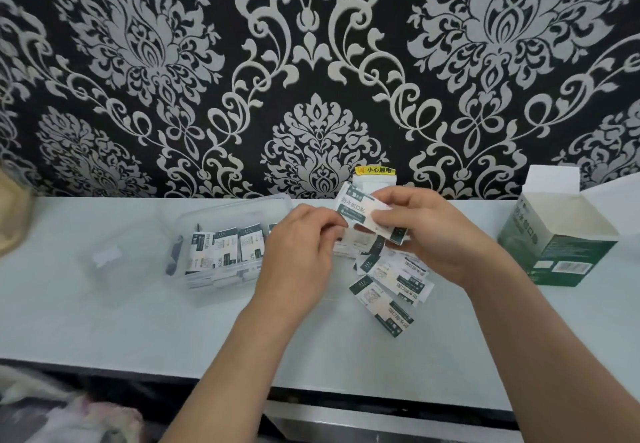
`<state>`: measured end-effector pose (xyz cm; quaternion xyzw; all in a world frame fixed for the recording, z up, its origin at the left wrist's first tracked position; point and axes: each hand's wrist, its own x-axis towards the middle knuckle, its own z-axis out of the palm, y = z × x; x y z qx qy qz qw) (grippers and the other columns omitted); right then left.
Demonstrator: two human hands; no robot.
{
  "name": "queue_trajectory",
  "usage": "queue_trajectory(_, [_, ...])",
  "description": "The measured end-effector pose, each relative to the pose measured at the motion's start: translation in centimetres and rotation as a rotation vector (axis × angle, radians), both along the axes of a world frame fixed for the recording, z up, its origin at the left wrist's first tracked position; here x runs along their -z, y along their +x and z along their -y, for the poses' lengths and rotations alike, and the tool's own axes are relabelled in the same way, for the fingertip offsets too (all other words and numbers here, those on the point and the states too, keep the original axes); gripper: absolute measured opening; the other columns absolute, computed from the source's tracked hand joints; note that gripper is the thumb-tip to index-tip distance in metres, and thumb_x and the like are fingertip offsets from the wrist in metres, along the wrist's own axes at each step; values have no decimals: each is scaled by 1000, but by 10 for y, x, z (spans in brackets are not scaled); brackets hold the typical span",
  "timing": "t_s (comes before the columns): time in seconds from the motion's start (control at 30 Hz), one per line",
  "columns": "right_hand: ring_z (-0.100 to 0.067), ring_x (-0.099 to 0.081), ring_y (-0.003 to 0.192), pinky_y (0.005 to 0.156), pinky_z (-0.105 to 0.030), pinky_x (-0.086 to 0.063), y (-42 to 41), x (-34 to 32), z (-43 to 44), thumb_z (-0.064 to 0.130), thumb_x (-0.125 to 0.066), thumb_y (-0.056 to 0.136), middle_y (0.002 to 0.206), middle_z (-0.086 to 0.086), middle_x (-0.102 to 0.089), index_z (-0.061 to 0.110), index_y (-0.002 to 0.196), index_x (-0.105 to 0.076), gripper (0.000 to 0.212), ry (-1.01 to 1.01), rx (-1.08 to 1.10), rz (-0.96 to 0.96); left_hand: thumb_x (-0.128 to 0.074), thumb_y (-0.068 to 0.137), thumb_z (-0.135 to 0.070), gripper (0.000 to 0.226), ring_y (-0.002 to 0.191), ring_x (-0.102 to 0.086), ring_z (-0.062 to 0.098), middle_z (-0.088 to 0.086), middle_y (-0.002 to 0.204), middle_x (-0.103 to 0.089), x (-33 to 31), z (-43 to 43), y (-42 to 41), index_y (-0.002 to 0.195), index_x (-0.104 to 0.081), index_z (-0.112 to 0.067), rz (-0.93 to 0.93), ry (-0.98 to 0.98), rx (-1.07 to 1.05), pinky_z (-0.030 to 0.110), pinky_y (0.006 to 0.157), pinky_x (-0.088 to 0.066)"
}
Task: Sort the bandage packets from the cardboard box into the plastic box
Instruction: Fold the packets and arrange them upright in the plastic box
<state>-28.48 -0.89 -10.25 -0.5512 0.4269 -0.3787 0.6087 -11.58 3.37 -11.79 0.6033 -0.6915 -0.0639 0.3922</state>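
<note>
Fingers of left hand [301,245] and right hand [426,231] pinch a white-and-green paper bandage packet [360,212] at mid-frame, long axis slanting down-right; the clear plastic box [221,209] lies left, nearer the left hand.

**Table layout**

Taking the held packets [360,209] as centre: plastic box [194,214] at 9 o'clock with a packet row [225,248] in it, lid [114,262] further out at 9, loose packets [391,287] on the table [104,321] at 5, cardboard box [561,238] at 3.

Both bare forearms angled inward; the left hand [298,245] and right hand [427,231] sat close together, fingers curled, pinching bandage packets [360,212].
</note>
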Motion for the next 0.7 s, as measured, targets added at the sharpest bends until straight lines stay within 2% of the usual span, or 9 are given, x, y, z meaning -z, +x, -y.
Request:
queue_trajectory(0.1, [-26, -68, 87, 81, -42, -58, 12, -3, 0, -1, -53, 93, 98, -17, -70, 9, 94, -66, 17, 22, 53, 87, -61, 91, -10, 15, 59, -60, 5, -10, 63, -62, -3, -2, 15, 86, -67, -23, -184, 75, 29, 20, 60, -45])
queue_trajectory(0.17, [-29, -69, 87, 77, -45, -60, 18, -4, -1, -2, -51, 94, 100, -20, -70, 8, 93, -64, 16, 27, 74, 55, -61, 90, -6, 24, 52, -56, 5, -10, 57, -60, -9, -4, 25, 83, -67, -27, -370, 130, 75, 20, 54, -45])
queue_trajectory(0.3, [-31, -71, 72, 54, -29, -58, 38, -5, -8, 1, -44, 97, 91, -18, -74, 10, 96, -61, 19, 89, -73, -22, -64, 87, -2, 31, 54, -59, 11, -5, 70, -66, -12, -7, 34, 91, -65, -32, -528, 143, 55, 31, 56, -54])
queue_trajectory(0.4, [-31, -68, 61, 45, -27, -53, 51, -4, -11, 8, -40, 99, 86, -18, -72, 10, 102, -61, 21, 155, -54, 50, -73, 81, -7, 37, 66, -65, 14, -2, 81, -66, -7, -4, 40, 101, -62, -36, -492, 129, -20, 29, 63, -55])
queue_trajectory(0.47, [-22, -60, 53, 40, -23, -45, 58, -3, -11, 15, -42, 101, 79, -13, -69, 12, 100, -65, 23, 130, -30, 44, -76, 79, -14, 41, 73, -63, 10, -7, 86, -62, -3, -1, 45, 110, -61, -37, -433, 122, -61, 25, 69, -54])
queue_trajectory(0.5, [-18, -55, 51, 39, -21, -41, 61, -3, -11, 19, -43, 101, 76, -9, -66, 13, 97, -67, 25, 102, -38, 19, -77, 79, -20, 45, 77, -60, 10, -8, 91, -59, -2, 0, 47, 116, -59, -37, -384, 113, -89, 28, 74, -53])
queue_trajectory(0.57, [-13, -48, 50, 38, -18, -32, 65, -2, -10, 25, -44, 101, 71, -3, -62, 17, 94, -69, 27, 58, -60, -26, -72, 82, -33, 57, 91, -56, 11, -8, 108, -51, -1, -2, 50, 132, -46, -41, -312, 139, -103, 33, 85, -51])
queue_trajectory(0.63, [-11, -44, 48, 39, -18, -25, 69, -3, -11, 26, -44, 101, 67, -1, -58, 17, 94, -69, 28, 40, -72, -51, -65, 88, -35, 60, 110, -53, 12, -8, 125, -47, -2, -5, 48, 139, -34, -44, -313, 158, -23, 34, 95, -47])
queue_trajectory(0.7, [-10, -40, 45, 38, -18, -24, 77, -5, -13, 25, -43, 100, 62, 0, -53, 14, 90, -64, 26, 19, -76, -81, -56, 94, -26, 51, 113, -47, 1, -10, 129, -46, -5, -11, 43, 139, -36, -38, -242, 98, 59, 24, 98, -40])
